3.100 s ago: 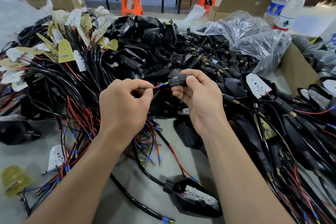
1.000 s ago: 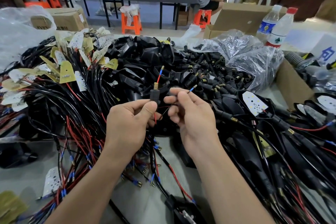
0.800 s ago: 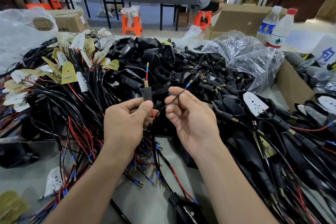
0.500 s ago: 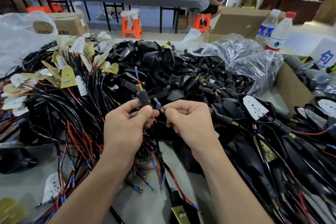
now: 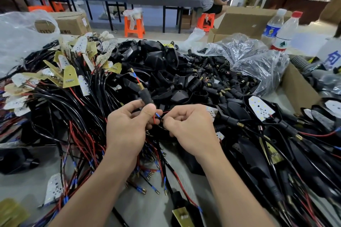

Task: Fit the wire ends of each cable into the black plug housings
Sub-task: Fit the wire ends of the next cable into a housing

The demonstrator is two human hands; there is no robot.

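My left hand [image 5: 127,127] pinches a small black plug housing [image 5: 145,96] between thumb and fingers. A red wire with a blue sleeve and brass tip [image 5: 135,76] sticks out of the housing's top. My right hand [image 5: 190,125] pinches a thin wire end with a blue sleeve [image 5: 157,115] right at the housing's lower opening, beside my left thumb. A short red wire loop shows between the two hands. Whether the blue-sleeved end sits inside the housing is hidden by my fingers.
A heap of loose black plug housings [image 5: 212,77] lies beyond my hands. Bundled cables with yellow and white boards [image 5: 70,77] spread to the left, finished cables [image 5: 276,134] to the right. A cardboard box [image 5: 299,86], plastic bags and two bottles [image 5: 284,31] stand at right.
Both hands came together. The right hand's blue-sleeved wire end dropped from above the fingers to the base of the housing. The housing in my left hand tilted left.
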